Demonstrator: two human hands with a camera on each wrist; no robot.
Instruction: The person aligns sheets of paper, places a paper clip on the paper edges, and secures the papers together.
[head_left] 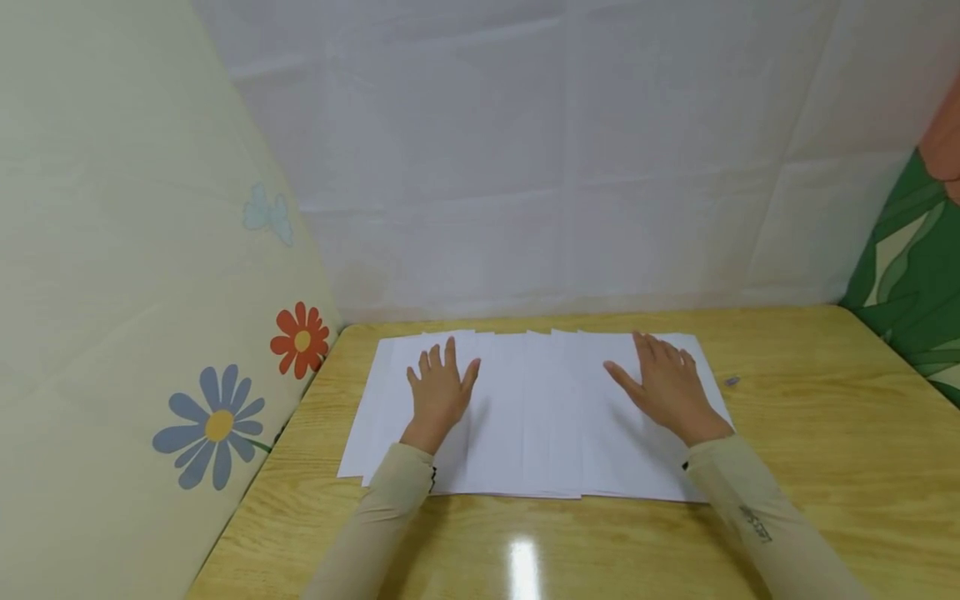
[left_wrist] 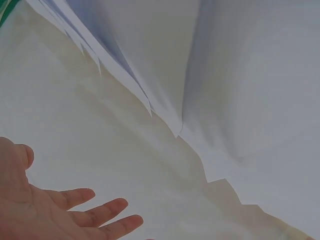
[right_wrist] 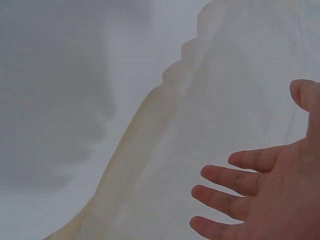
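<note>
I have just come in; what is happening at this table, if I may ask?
A person's left hand and right hand are spread open, apparently held just above overlapping white paper sheets on a wood-grain table. Neither hand grips anything. The sheets lie fanned out in a wide row, their edges uneven.

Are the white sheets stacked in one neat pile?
No, the white sheets lie spread sideways across the table, overlapping with uneven edges.
</note>
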